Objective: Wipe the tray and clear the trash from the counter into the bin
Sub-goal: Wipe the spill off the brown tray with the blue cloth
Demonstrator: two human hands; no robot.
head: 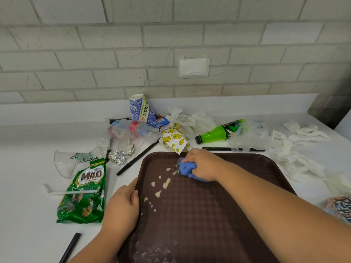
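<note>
1. Wiping step, by judgement. Grips bunched blue cloth in right hand, fingers curled round it, on far middle of tray.
2. Steadies tray's left rim with left hand, fingers relaxed and laid flat.
3. Pale spill spots just left of cloth, strung toward tray's near-left corner; probably calls for a pull that way.
4. Green bottle and other trash beyond tray's far rim, not yet cleared.

The white worktop carries a dark brown plastic tray at five o'clock, green Milo pouch at nine, green plastic bottle at one.
</note>
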